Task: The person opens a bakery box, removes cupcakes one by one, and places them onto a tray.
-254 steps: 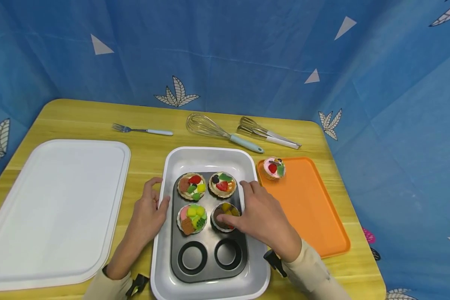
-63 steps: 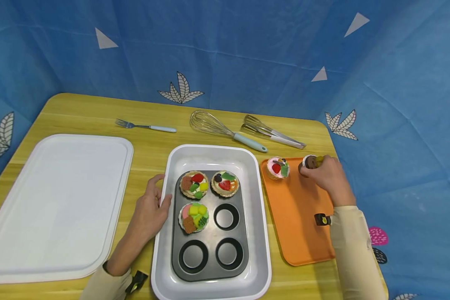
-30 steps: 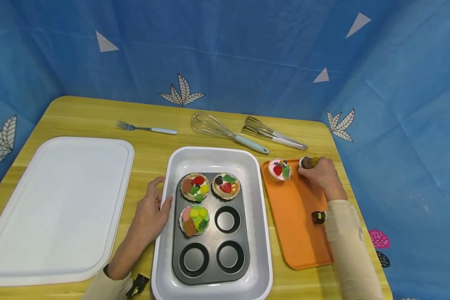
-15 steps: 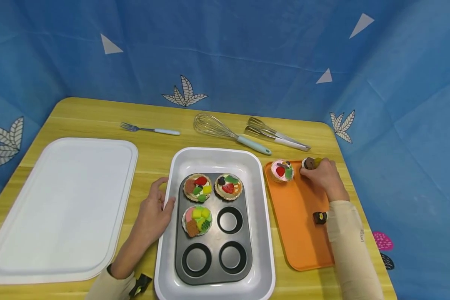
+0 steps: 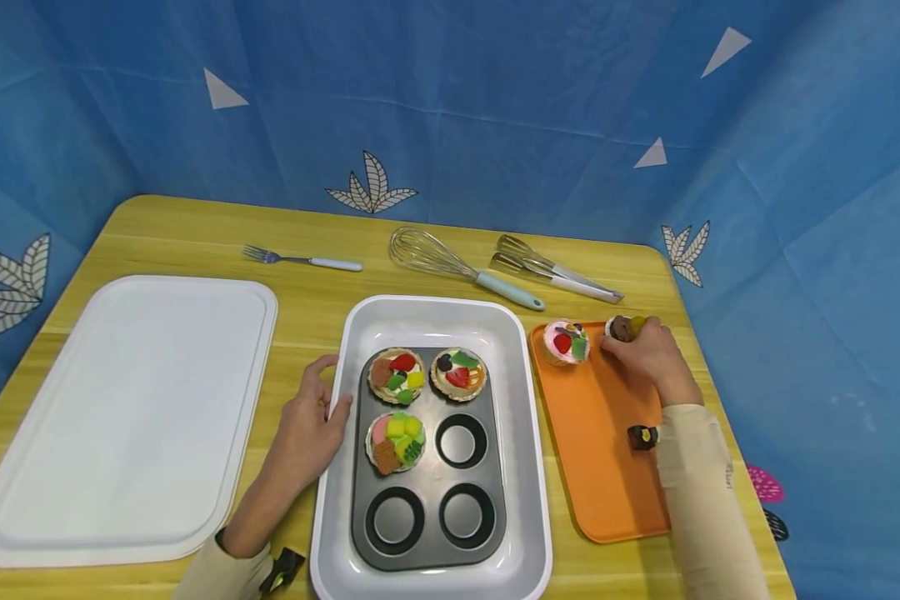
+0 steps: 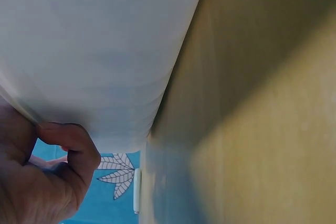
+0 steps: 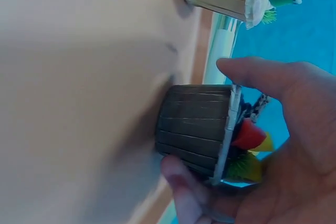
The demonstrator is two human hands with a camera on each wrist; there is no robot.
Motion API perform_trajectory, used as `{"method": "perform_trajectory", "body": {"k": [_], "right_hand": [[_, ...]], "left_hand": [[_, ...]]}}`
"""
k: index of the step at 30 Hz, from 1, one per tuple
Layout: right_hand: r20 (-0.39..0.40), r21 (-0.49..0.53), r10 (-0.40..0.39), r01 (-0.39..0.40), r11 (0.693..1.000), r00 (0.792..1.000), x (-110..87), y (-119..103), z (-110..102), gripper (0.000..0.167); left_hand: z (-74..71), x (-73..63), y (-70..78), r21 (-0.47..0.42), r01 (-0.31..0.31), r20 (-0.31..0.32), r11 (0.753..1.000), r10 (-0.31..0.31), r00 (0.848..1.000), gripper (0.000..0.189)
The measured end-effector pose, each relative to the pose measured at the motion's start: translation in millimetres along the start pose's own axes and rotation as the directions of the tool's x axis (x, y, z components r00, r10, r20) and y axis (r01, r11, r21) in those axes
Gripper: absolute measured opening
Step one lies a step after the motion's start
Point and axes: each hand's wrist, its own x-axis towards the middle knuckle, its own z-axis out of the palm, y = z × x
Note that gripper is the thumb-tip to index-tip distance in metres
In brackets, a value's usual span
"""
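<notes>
My right hand (image 5: 651, 354) pinches a dark chocolate cupcake (image 7: 194, 124) between thumb and fingers. Its base is right at the surface of the orange tray (image 5: 600, 467), in the back right corner. Red, yellow and green toppings show under the palm in the right wrist view. Just left of it stands a pink cupcake (image 5: 566, 342) on the same tray. At the left rim of a deep white tray (image 5: 536, 467), my left hand (image 5: 307, 433) grips the edge with thumb and curled forefinger. Inside that tray lies a grey muffin pan (image 5: 427, 500).
The muffin pan bears two fruit tarts (image 5: 396, 376) at the back and a green-topped cupcake (image 5: 395, 442) in the middle left cup. A white board (image 5: 135, 408) lies at left. Along the back are a fork (image 5: 300, 258), a whisk (image 5: 465, 271) and tongs (image 5: 558, 271).
My right hand has carried the chocolate cupcake from the muffin pan's middle right cup to the orange tray's back right corner. My left hand has stayed at the white tray's rim.
</notes>
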Motion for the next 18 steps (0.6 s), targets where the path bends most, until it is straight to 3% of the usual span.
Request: {"method": "perform_trajectory", "body": {"k": [5, 9, 12, 18], "right_hand": [[0.021, -0.023, 0.035, -0.035, 0.999, 0.999, -8.4, -5, -6, 0.106], [-0.055, -0.081, 0.054, -0.059, 0.995, 0.997, -17.5, -13, -10, 0.123], [-0.15, -0.119, 0.036, -0.054, 0.991, 0.988, -26.1, -21, -13, 0.123], [-0.296, -0.136, -0.025, -0.017, 0.991, 0.955, -48.5, -50, -18, 0.105]], "left_hand": [[0.1, 0.0, -0.1, 0.0, -0.006, -0.001, 1.0, 0.006, 1.0, 0.053], [0.3, 0.1, -0.8, 0.002, -0.009, -0.001, 1.0, 0.009, 1.0, 0.053], [0.4, 0.6, -1.2, 0.001, -0.006, 0.0, 1.0, 0.006, 1.0, 0.053], [1.1, 0.6, -2.6, -0.003, 0.001, 0.0, 1.0, -0.001, 1.0, 0.053]]}}
